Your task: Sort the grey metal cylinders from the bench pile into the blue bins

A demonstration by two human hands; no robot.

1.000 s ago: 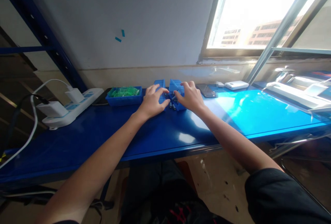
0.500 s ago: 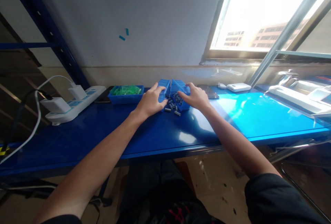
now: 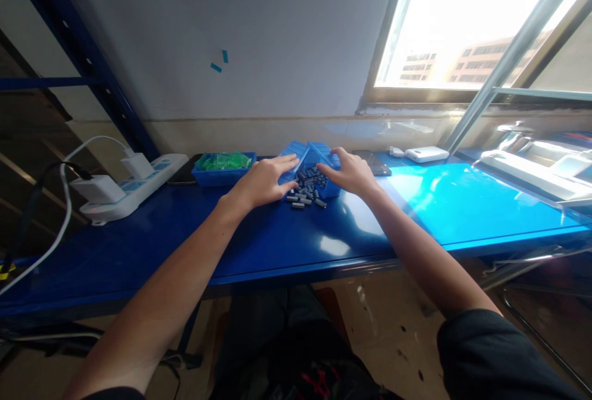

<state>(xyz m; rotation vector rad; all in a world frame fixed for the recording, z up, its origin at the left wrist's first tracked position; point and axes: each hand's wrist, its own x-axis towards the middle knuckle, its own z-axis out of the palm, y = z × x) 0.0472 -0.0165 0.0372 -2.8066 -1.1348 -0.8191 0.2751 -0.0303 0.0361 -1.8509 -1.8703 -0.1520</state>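
Two small blue plastic bins tilt toward each other near the back of the table. My left hand [image 3: 263, 183] grips the left bin [image 3: 294, 152], fingers over its side and thumb at its lower edge. My right hand [image 3: 350, 173] holds the right bin [image 3: 318, 151] by its right wall, thumb on the near side. Between and in front of the bins lies a heap of small dark grey and silvery cylindrical parts [image 3: 305, 191], some spilled onto the blue table. My fingers partly hide both bins.
Left of the bins stands a blue tray [image 3: 222, 179] of green pieces. A white power strip [image 3: 134, 196] with plugged-in adapters lies farther left. A dark phone-like slab [image 3: 377, 166] and a white box-shaped device [image 3: 426, 154] are at the right. The blue table [image 3: 277, 246] meets the wall behind.
My left hand has shifted slightly left and tipped its bin further over. More small parts have spread onto the table. My right hand has hardly moved.
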